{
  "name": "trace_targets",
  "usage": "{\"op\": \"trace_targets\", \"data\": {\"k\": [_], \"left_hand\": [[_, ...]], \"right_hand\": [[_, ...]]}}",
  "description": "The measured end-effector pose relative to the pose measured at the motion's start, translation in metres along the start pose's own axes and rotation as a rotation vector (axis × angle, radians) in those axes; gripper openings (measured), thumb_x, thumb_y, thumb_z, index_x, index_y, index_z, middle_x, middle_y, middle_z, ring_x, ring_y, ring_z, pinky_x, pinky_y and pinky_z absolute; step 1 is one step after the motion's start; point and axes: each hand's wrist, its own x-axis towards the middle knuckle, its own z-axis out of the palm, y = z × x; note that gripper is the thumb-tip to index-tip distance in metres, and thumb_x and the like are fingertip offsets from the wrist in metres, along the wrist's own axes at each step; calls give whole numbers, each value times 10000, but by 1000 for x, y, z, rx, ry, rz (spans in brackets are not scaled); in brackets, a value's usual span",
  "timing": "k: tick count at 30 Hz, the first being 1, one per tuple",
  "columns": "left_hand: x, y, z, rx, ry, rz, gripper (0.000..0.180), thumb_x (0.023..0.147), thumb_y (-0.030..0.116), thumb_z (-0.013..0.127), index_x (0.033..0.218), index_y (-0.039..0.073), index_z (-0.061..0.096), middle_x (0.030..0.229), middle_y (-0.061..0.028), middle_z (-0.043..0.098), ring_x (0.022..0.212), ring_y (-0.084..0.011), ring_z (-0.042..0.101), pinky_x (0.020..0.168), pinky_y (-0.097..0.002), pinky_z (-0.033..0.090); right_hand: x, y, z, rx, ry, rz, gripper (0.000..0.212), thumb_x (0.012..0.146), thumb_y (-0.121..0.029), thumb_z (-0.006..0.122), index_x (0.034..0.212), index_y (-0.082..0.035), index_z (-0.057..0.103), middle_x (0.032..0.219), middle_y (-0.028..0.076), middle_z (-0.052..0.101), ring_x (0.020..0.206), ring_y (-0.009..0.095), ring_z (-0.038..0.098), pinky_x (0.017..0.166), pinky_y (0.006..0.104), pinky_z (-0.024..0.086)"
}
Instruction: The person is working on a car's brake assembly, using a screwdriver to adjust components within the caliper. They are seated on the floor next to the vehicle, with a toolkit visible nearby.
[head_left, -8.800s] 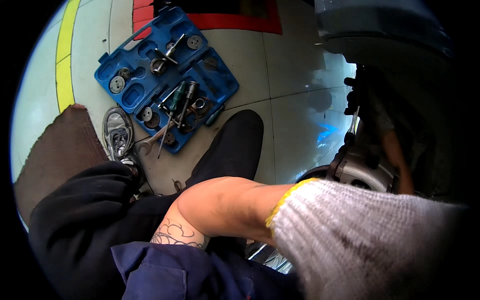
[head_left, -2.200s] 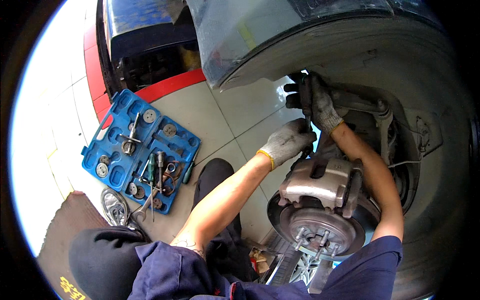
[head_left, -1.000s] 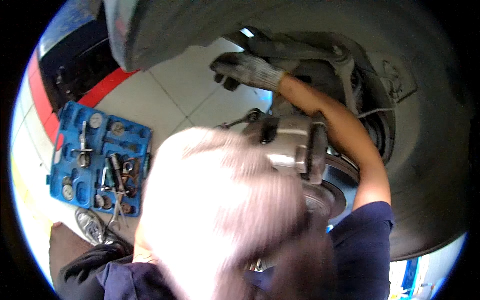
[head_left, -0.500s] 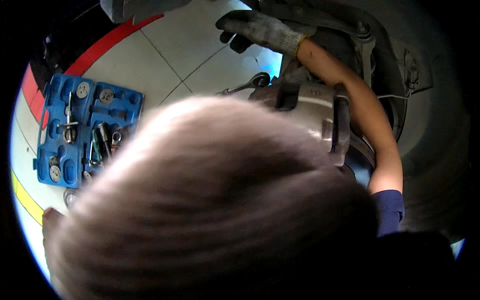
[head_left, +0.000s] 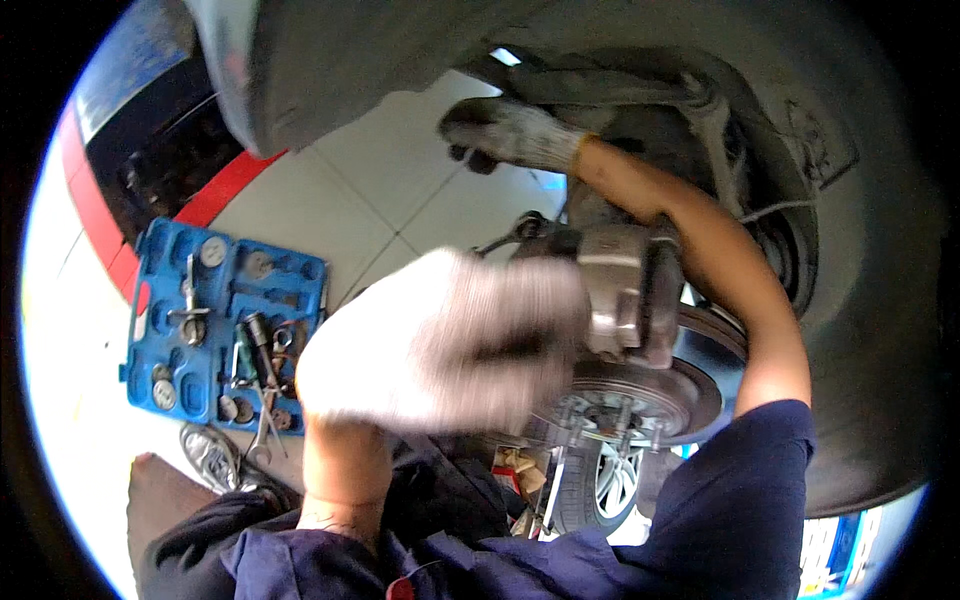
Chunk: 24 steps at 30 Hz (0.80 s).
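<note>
My left hand (head_left: 440,345), in a pale knit glove, hovers blurred in front of the brake assembly; its fingers are smeared by motion. Behind it are the brake caliper (head_left: 612,285) and the brake disc (head_left: 690,390) with its studded hub. My right arm reaches over the caliper. The right hand (head_left: 515,135), in a grey glove with dark fingers, is beyond it, fingers apart and partly bent, nothing visible in them. A wrench-like tool (head_left: 528,226) with a round head sits by the caliper's left side, partly hidden by my left glove.
On the tiled floor at left lies an open blue tool case (head_left: 180,330) with metal discs and hand tools. A spanner (head_left: 264,440) lies by its near edge, beside a shoe (head_left: 212,455). Below the disc stands a wheel (head_left: 600,490). Dark bodywork (head_left: 330,70) overhangs at top.
My left hand has drawn away from the camera, so the disc, hub and wheel show. The view has shifted, and the right hand stays beyond the caliper.
</note>
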Motion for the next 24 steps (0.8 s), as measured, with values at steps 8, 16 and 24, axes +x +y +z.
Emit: {"op": "trace_targets", "data": {"k": [8, 16, 24], "left_hand": [[-2, -116, 5, -93, 71, -694, 362, 921, 290, 540, 1123, -3, 607, 955, -152, 644, 824, -201, 608, 727, -335, 501], [47, -221, 90, -551, 332, -170, 425, 943, 224, 482, 1315, 17, 476, 1238, -216, 562, 1110, -266, 581, 906, -345, 464], [60, -267, 87, -516, 275, -94, 426, 940, 259, 489, 1291, 18, 495, 1252, -183, 566, 1119, -283, 577, 937, -384, 470]], "right_hand": [[17, -6, 10, 35, 70, 10, 432, 953, -415, 517, 1129, -25, 576, 917, 76, 666, 667, 141, 638, 634, 297, 530], [15, -9, 8, 59, -17, -38, 426, 957, -410, 505, 1136, -29, 567, 905, 67, 658, 682, 135, 627, 645, 292, 531], [22, -20, 16, 52, -46, -102, 400, 956, -398, 516, 1133, -45, 577, 903, 79, 671, 668, 149, 645, 633, 292, 539]]}}
